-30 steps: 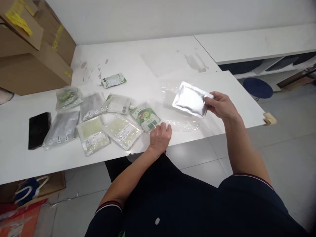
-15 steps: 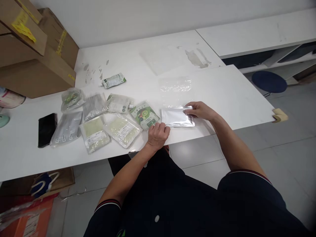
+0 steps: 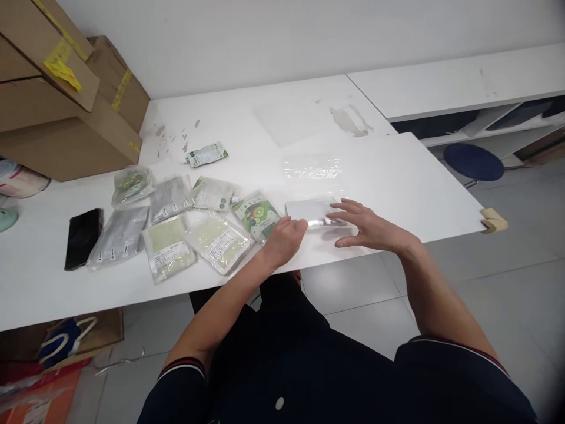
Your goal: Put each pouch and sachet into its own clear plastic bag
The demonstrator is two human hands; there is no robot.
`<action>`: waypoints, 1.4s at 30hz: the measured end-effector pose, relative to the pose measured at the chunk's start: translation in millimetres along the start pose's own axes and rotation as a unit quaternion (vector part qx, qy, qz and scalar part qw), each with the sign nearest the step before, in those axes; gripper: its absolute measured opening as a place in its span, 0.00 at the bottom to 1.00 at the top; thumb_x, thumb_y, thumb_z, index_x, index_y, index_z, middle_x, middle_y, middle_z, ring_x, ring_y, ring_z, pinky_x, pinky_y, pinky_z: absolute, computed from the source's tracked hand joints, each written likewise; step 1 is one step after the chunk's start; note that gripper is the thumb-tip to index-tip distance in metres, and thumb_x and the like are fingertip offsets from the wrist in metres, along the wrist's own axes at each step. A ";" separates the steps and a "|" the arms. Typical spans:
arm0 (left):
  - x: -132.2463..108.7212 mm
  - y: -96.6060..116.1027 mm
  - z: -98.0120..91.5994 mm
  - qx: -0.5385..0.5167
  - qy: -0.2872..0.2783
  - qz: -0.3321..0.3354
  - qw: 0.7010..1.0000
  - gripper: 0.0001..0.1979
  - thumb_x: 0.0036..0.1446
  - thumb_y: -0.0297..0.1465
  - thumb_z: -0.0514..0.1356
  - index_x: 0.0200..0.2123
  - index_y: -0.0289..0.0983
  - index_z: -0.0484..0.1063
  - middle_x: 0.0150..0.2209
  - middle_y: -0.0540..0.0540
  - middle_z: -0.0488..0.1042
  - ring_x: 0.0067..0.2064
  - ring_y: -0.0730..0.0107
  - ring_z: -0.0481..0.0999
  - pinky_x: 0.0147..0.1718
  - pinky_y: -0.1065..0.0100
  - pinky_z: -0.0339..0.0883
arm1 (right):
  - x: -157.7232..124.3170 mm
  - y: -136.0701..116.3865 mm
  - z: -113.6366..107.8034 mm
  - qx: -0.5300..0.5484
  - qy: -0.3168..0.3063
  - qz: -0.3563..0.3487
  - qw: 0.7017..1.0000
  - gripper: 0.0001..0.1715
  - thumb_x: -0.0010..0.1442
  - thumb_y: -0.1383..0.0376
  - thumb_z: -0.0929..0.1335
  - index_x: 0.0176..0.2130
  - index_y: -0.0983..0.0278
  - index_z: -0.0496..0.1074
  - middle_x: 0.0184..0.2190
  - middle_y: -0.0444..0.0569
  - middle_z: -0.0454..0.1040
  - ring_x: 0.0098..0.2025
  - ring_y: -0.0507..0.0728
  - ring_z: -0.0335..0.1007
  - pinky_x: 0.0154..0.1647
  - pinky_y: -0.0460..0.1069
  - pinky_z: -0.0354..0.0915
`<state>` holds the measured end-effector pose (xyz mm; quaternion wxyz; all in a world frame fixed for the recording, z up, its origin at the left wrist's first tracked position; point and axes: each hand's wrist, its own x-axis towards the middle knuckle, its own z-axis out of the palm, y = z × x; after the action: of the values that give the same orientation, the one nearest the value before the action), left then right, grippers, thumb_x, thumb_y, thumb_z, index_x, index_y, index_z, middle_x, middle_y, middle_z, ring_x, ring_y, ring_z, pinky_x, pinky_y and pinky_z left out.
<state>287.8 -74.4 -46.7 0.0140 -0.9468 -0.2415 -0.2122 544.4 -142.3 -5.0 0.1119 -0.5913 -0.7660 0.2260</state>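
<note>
A flat silver pouch (image 3: 309,209) lies near the table's front edge, its surface catching the light. Above it spreads a clear plastic bag (image 3: 311,168); whether the pouch is inside the bag I cannot tell. My left hand (image 3: 285,242) is closed at the pouch's near left corner, the pinched edge hidden by the fingers. Over the right end, my right hand (image 3: 368,227) has its fingers spread, holding nothing. Just left of the pouch is a green-and-white printed pouch with fruit pictures (image 3: 256,213).
Several bagged pouches lie to the left, including a pale green labelled packet (image 3: 170,250). A black phone (image 3: 83,238) rests beyond them. A spouted pouch (image 3: 207,154) lies farther back. Cardboard boxes (image 3: 106,144) are stacked at the left; a blue stool (image 3: 473,162) stands right.
My right hand has let go of the silver pouch's right end and spread its fingers, shifting slightly right and nearer me. My left hand stays closed at the left corner. The view has tilted slightly.
</note>
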 end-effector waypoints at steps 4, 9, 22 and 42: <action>15.3 -9.8 -17.3 -0.027 -0.091 -0.008 0.995 0.08 0.68 0.26 0.48 0.36 0.36 0.63 0.27 0.47 0.71 0.31 0.67 0.73 0.36 0.65 0.70 | 3.9 -3.6 -4.5 -0.034 -0.031 0.028 0.999 0.39 0.60 0.45 0.67 0.65 0.54 0.63 0.61 0.53 0.67 0.63 0.70 0.61 0.60 0.67 0.63; -0.6 -5.6 -21.1 0.023 -0.110 0.070 0.991 0.07 0.65 0.22 0.51 0.42 0.34 0.68 0.34 0.43 0.75 0.41 0.63 0.76 0.48 0.59 0.68 | 23.2 -5.0 -15.4 0.007 -0.016 0.010 1.000 0.38 0.62 0.41 0.63 0.64 0.53 0.65 0.66 0.51 0.61 0.66 0.68 0.57 0.62 0.65 0.62; -29.7 5.6 10.2 0.060 0.072 0.049 0.994 0.12 0.63 0.18 0.51 0.29 0.36 0.66 0.37 0.41 0.73 0.45 0.62 0.74 0.45 0.61 0.71 | 42.4 11.9 24.0 -0.080 -0.012 -0.021 0.997 0.35 0.62 0.41 0.63 0.64 0.48 0.64 0.67 0.49 0.58 0.72 0.72 0.41 0.67 0.70 0.47; -18.8 5.6 5.6 0.050 0.009 0.046 0.998 0.14 0.65 0.18 0.48 0.44 0.29 0.73 0.47 0.35 0.79 0.56 0.56 0.76 0.58 0.54 0.70 | -12.1 -12.6 18.9 -0.091 0.015 -0.052 0.994 0.42 0.57 0.41 0.68 0.64 0.54 0.64 0.72 0.51 0.47 0.73 0.73 0.39 0.67 0.70 0.51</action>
<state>277.7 -87.1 -59.1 0.0735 -0.9530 -0.2079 -0.2078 528.6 -160.5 -14.3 0.0810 -0.5620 -0.8111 0.1405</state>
